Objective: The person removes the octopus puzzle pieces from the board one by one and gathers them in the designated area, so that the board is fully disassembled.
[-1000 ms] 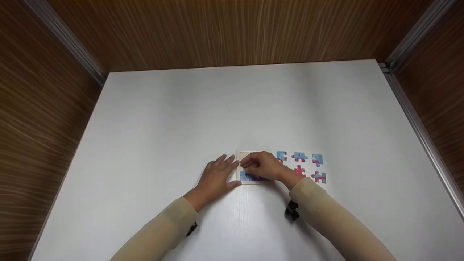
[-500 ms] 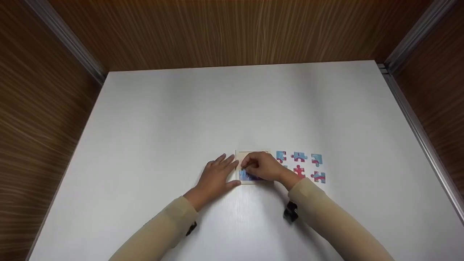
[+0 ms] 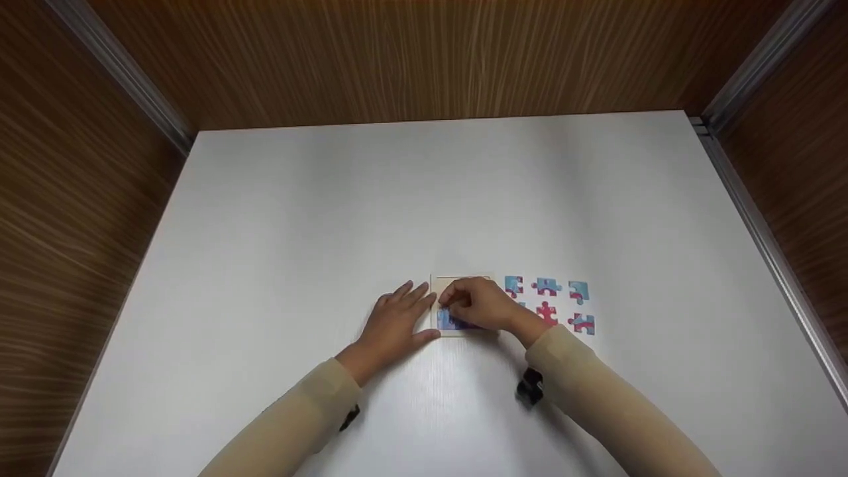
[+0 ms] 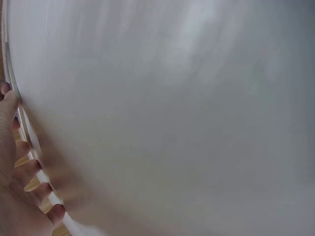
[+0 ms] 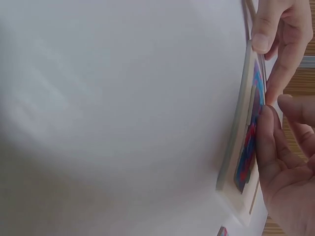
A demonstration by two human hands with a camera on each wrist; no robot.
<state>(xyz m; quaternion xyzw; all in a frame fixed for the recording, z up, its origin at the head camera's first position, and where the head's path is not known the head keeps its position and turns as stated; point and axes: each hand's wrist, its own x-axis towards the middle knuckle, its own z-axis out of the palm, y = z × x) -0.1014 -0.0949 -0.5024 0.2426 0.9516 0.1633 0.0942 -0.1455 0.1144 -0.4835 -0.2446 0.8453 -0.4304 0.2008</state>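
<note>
A shallow wooden puzzle tray (image 3: pixel 462 334) lies on the white table, with blue, purple and red jigsaw pieces (image 3: pixel 445 320) along its near side. My left hand (image 3: pixel 394 324) rests flat at the tray's left edge, fingers spread, its thumb at the near-left corner. My right hand (image 3: pixel 482 303) is over the tray with bent fingers, the fingertips down at the tray's left part. In the right wrist view a fingertip (image 5: pixel 266 120) touches the laid pieces. Whether a piece sits between these fingers is hidden. The hand covers much of the tray.
Several loose puzzle pieces lie right of the tray, among them a blue-and-red one (image 3: pixel 547 287), a mostly red one (image 3: pixel 546 313) and one at the lower right (image 3: pixel 582 323). Brown wood-grain panels (image 3: pixel 424 59) stand around the table (image 3: pixel 371 199).
Hardly anything differs. My right hand stays at the same spot on the tray with slight finger movement, and my left hand keeps its place at the tray's edge.
</note>
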